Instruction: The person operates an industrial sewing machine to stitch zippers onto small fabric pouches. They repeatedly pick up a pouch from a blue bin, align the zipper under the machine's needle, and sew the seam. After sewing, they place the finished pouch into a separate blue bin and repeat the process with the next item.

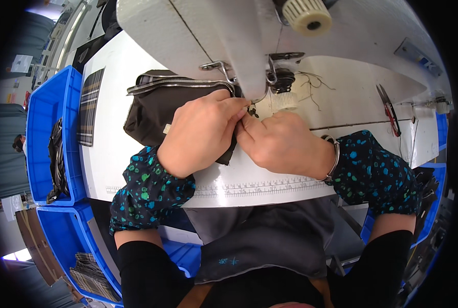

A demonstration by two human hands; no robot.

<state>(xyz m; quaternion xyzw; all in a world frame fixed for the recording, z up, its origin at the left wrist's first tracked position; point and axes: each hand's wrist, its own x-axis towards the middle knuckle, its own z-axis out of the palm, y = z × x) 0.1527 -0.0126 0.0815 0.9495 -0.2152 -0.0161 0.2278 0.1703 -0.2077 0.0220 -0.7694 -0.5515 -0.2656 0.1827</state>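
Note:
A dark brown fabric pouch (pixel 159 110) with a silver-toothed zipper (pixel 182 83) along its far edge lies on the white sewing table. My left hand (pixel 200 134) rests over its right part, thumb and forefinger pinching the edge close to the needle area of the sewing machine (pixel 249 56). Against those fingertips, my right hand (pixel 285 142) is closed, its thumb and forefinger pinched on the same edge. A small dark piece (pixel 252 111) shows just beyond the fingertips. The exact grip point is partly hidden by my fingers.
Red-handled scissors (pixel 390 110) lie at the right of the table, and loose dark threads (pixel 313 87) behind my right hand. A plaid fabric piece (pixel 90 108) lies at the left edge. Blue bins (pixel 36 133) stand to the left; a ruler strip (pixel 249 189) runs along the front.

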